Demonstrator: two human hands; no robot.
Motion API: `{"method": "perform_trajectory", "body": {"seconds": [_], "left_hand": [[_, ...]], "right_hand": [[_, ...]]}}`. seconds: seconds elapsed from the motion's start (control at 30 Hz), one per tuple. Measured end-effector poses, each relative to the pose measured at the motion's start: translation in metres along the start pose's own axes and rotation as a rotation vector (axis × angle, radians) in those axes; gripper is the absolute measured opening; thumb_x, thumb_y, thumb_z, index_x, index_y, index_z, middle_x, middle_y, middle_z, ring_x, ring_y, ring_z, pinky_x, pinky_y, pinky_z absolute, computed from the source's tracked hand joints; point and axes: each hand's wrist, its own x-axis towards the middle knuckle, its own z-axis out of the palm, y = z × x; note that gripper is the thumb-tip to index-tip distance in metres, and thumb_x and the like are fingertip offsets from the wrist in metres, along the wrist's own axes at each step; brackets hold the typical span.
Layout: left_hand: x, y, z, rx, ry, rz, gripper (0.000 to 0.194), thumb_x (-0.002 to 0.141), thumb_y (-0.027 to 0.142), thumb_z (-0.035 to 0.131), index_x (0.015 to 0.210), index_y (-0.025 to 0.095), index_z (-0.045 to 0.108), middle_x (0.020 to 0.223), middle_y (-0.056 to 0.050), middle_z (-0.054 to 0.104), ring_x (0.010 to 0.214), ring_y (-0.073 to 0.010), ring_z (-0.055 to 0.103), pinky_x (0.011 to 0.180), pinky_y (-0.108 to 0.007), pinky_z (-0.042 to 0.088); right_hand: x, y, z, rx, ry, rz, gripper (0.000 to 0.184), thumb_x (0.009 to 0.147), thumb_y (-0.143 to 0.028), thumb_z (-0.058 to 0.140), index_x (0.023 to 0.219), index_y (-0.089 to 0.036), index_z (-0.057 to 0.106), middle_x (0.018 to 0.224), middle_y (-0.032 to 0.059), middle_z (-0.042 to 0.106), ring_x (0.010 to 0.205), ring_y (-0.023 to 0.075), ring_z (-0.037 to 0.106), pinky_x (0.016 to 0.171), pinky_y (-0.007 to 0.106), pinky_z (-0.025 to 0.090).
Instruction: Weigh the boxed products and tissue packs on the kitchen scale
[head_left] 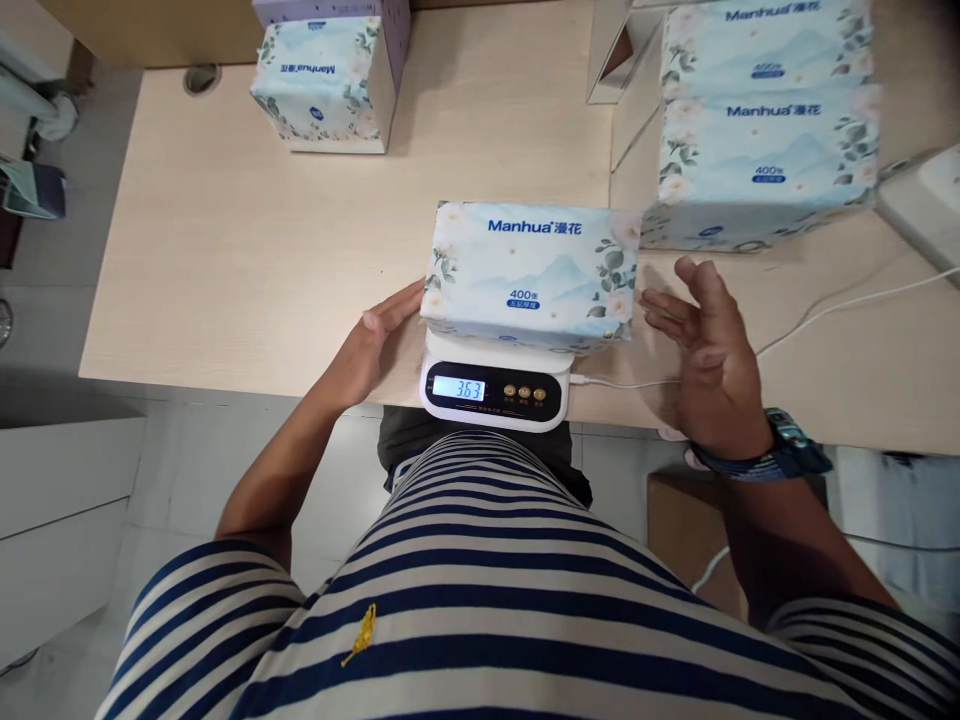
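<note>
A light-blue floral pack of tissues (531,270) lies on a white digital scale (495,395) at the table's front edge. The scale's lit display appears to read 363, perhaps with a decimal point. My left hand (379,340) is at the pack's left side, fingers stretched out, the tips partly hidden by the pack. To the right of the pack, my right hand (705,340) is held with its fingers apart and nothing in it. A small gap separates it from the pack.
Two more tissue packs (769,150) lie at the right rear. Another pack (322,85) stands at the back left against a purple box (394,40). A white cable (630,384) runs rightward from the scale. A cable hole (202,80) pierces the table's left rear.
</note>
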Motion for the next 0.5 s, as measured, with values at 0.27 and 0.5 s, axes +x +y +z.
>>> {"method": "perform_trajectory", "body": {"seconds": [0.27,0.5], "left_hand": [[-0.002,-0.01,0.002,0.019,0.022,0.003,0.095,0.096,0.095,0.012,0.147,0.043,0.073,0.169,0.008,0.06,0.17,-0.0365,0.04,0.145,-0.064,0.025],[-0.015,-0.016,-0.04,-0.192,0.307,-0.003,0.104,0.085,0.104,0.007,0.144,0.049,0.072,0.167,0.01,0.061,0.168,-0.0409,0.041,0.14,-0.071,0.032]], "right_hand": [[0.0,0.006,0.003,-0.038,0.021,-0.022,0.076,0.106,-0.077,0.033,0.177,-0.051,0.021,0.184,0.0103,0.036,0.15,0.0393,0.064,0.113,0.063,0.063],[0.0,0.001,-0.017,-0.151,0.043,-0.059,0.077,0.107,-0.075,0.019,0.178,-0.048,0.007,0.189,0.0087,0.019,0.169,0.0432,0.037,0.119,0.069,0.056]]}}
